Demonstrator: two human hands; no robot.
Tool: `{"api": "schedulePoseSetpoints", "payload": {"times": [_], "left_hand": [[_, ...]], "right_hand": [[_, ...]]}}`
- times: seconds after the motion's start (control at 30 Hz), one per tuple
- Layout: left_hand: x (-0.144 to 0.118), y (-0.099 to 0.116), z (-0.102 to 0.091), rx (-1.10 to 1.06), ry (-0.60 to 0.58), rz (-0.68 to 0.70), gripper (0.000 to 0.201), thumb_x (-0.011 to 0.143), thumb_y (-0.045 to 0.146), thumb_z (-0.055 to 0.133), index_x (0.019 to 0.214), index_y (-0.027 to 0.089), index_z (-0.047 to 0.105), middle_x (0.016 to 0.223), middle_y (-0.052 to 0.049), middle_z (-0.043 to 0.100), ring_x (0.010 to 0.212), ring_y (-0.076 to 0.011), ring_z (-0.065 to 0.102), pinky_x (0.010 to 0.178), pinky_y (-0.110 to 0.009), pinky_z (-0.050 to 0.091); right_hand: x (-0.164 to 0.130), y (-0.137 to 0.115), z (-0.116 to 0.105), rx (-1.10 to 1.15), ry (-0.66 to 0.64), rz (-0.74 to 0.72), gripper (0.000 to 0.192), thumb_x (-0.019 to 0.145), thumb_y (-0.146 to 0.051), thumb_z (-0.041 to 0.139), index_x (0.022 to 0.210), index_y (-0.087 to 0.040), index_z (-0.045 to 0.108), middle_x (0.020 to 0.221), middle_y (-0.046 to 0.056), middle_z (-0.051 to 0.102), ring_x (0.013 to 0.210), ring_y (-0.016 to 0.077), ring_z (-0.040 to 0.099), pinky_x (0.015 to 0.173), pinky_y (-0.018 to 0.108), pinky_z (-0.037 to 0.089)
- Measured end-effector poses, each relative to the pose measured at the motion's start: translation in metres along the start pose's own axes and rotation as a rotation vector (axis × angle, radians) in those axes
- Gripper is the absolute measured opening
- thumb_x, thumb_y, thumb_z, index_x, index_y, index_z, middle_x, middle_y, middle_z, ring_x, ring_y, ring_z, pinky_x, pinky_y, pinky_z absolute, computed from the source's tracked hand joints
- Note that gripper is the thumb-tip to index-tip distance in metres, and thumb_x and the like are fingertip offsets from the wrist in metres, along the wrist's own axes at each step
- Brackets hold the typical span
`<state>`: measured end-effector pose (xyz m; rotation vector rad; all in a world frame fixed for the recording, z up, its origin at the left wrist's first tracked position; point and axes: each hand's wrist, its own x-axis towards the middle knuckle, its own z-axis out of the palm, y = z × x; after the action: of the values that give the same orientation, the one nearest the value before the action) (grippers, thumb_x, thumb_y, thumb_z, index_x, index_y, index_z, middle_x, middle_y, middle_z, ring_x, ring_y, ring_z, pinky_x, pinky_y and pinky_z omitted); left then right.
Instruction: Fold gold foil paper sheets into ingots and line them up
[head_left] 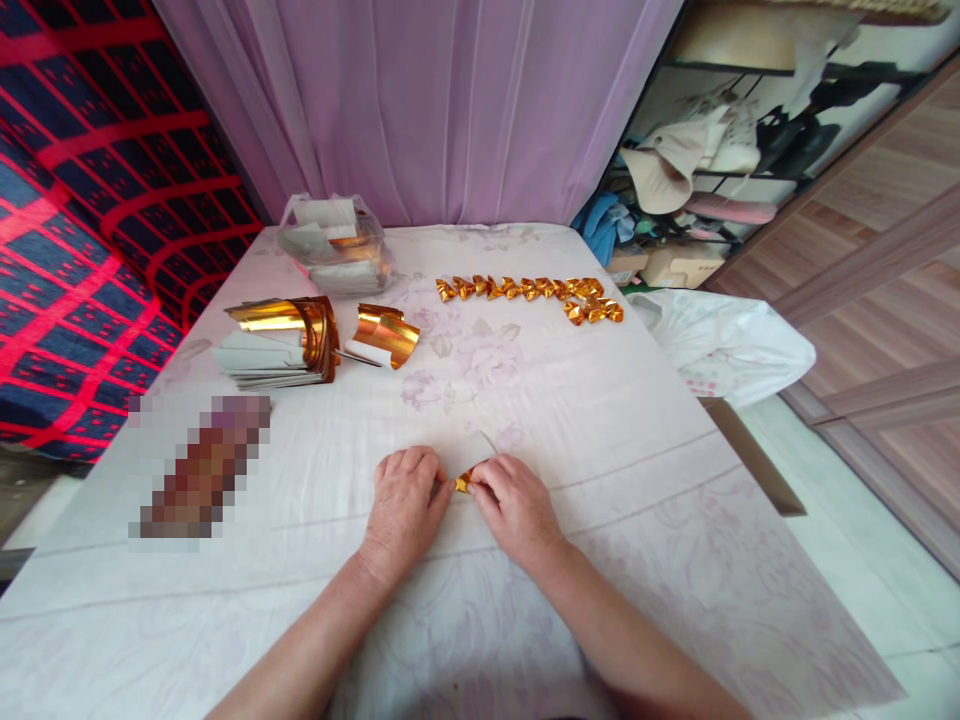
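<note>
No legible text, brand, number or sign found. White plastic bag [739,340], right of table [600,430]: small red print near lower edge, too small and blurred to read. Patterned cloth [97,200], left side: small dark marks among red lines, no letter or digit distinguishable. Pixelated patch [202,465] on table: content unreadable.

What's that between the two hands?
In the head view, a partly folded gold-and-grey paper lies between the left hand and the right hand, with both touching it.
</note>
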<state>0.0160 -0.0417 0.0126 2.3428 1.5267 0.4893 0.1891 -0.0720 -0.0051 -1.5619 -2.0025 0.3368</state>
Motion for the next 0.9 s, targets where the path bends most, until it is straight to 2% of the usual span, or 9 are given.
{"api": "schedulePoseSetpoints", "payload": {"times": [0.23,0.47,0.7,0.8,0.9], "left_hand": [[0.001,0.0,0.0,-0.041,-0.016,-0.011,0.004,0.086,0.019,0.057,0.084,0.022,0.058,0.096,-0.003,0.062,0.093,-0.0228,0.055,0.086,-0.04,0.039],[0.0,0.004,0.001,0.02,0.012,-0.023,0.009,0.087,0.03,0.06,0.083,0.022,0.059,0.093,-0.004,0.061,0.093,-0.0243,0.055,0.086,-0.041,0.04],[0.008,0.002,0.0,-0.008,0.003,-0.003,0.004,0.086,0.025,0.061,0.084,0.021,0.061,0.095,-0.004,0.061,0.094,-0.0235,0.055,0.086,-0.042,0.04],[0.008,0.004,-0.004,0.015,0.018,0.028,0.007,0.087,0.024,0.061,0.081,0.022,0.063,0.095,-0.004,0.063,0.093,-0.0228,0.056,0.085,-0.041,0.04],[-0.002,0.005,-0.007,0.109,0.063,0.12,0.01,0.09,0.023,0.06,0.084,0.023,0.068,0.097,-0.004,0.066,0.091,-0.0229,0.056,0.088,-0.043,0.039]], "right_hand": [[0.001,0.003,-0.003,0.026,-0.037,-0.026,0.013,0.092,-0.017,0.054,0.083,-0.021,0.062,0.082,0.003,0.062,0.08,0.0174,0.058,0.073,0.028,0.043],[0.0,-0.001,-0.001,-0.019,0.0,-0.014,0.013,0.091,-0.015,0.055,0.081,-0.021,0.06,0.082,0.003,0.062,0.08,0.0173,0.059,0.074,0.028,0.043],[-0.004,-0.006,0.001,-0.11,0.029,-0.003,0.011,0.092,-0.017,0.053,0.084,-0.021,0.058,0.08,0.002,0.062,0.077,0.0175,0.058,0.071,0.029,0.042],[-0.004,-0.006,0.0,-0.131,0.027,-0.038,0.014,0.094,-0.018,0.051,0.085,-0.022,0.061,0.082,0.003,0.062,0.078,0.0174,0.058,0.071,0.029,0.043],[-0.006,-0.005,-0.001,-0.104,0.02,-0.056,0.014,0.094,-0.016,0.052,0.09,-0.021,0.064,0.085,0.003,0.063,0.081,0.0173,0.059,0.074,0.029,0.044]]}}
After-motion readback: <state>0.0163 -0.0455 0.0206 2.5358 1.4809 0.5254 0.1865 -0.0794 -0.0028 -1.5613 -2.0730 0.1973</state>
